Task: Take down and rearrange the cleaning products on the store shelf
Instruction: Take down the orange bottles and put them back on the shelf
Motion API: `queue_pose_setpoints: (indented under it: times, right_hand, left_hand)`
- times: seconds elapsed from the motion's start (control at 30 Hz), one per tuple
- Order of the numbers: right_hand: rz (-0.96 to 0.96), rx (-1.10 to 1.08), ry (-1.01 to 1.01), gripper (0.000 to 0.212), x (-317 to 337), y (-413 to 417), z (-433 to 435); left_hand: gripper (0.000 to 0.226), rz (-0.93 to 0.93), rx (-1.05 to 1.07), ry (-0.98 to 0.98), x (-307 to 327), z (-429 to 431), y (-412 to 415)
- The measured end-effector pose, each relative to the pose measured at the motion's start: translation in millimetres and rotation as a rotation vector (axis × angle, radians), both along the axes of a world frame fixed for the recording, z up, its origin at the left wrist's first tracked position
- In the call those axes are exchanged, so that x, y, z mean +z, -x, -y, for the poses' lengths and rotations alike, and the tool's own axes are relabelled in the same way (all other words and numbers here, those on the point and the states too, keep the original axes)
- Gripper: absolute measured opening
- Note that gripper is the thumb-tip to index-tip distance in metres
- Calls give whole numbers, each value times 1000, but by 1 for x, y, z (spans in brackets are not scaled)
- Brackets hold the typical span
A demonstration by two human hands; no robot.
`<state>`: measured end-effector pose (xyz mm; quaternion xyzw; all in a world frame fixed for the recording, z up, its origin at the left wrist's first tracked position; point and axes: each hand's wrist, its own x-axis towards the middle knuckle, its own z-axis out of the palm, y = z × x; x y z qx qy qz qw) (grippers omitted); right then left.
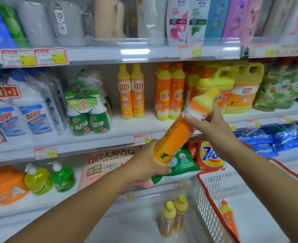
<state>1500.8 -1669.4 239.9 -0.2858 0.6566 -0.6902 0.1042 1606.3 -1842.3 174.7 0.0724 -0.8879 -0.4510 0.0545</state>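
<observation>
The place is a store aisle with white shelves (127,127) in several levels, and price tags (45,152) are fixed along the front edges. On the middle shelf stand white bottles (30,111), a green pack of bottles (87,113), two orange bottles with yellow caps (130,92) and yellow jugs (243,88). At the lower right is a white basket (209,213) with a red rim. The orange bottle (178,134) of the task is in the air in front of the middle shelf, between both hands. Its long axis lies diagonal: the yellow cap points up and to the right, toward the jugs, and the base points down and to the left. The left hand (144,162) is curled under and around the base and grips it. The right hand (213,127) wraps its fingers around the upper part, just below the cap, and holds it as well. Two small bottles (174,214) stand on the lowest shelf, beside the basket.
</observation>
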Motion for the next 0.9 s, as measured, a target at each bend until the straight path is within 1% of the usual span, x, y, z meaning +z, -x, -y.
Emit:
queue_pose_setpoints:
  times: [0.1,0.17,0.2,0.27,0.33,0.4,0.43,0.5,0.57,0.6,0.67,0.7,0.73,0.8,0.87,0.9]
  right_hand:
    - [55,-8,11,60,-7,8,-8]
    - [114,-5,42,66,-9,16,-12]
    - [141,-5,59,67,-10,19,-15]
    - [199,18,88,65,-11,23,-18]
    - [237,62,76,60,-11,23,-20]
    - [195,49,-15,55,-12,23,-20]
    - [159,16,-67,55,-12,22,-20]
    - [129,-47,-88,57,-13,23,-21]
    - [157,-54,-37,58,-16,25,-24]
    - [174,-39,-14,58,-17,27,-25]
    - [211,4,29,58,-18,27,-26]
    - [237,34,51,58,-19,27,-27]
    - [264,71,72,55,-19,27,-27]
    - [291,128,85,46,-18,26,-28]
    - [249,120,14,34,-16,24,-30]
    - [200,87,-50,31,-15,22,-31]
  left_hand:
    - [75,116,-60,-237,-7,-11,-4]
    - [84,125,-76,-353,-10,-9,1]
    - [85,125,-82,-377,-12,-7,4]
    - [87,125,-78,-352,-14,-8,8]
    - [87,89,-50,-248,-16,-17,10]
    - [81,8,-9,-106,-18,-27,12]
    - [82,-21,6,-49,-19,-31,13]
    - [87,-52,4,-11,-21,-35,14]
    - [88,-29,-29,-63,-20,-35,15]
    - [85,6,-54,-143,-19,-35,14]
    - [71,87,-116,-313,-17,-35,14]
    - [64,104,-126,-369,-16,-35,14]
    - [61,103,-122,-394,-18,-34,14]
    - [67,79,-101,-417,-20,-32,14]
    - [74,28,-66,-370,-17,-31,12]
    - [75,-2,-42,-325,-15,-32,10]
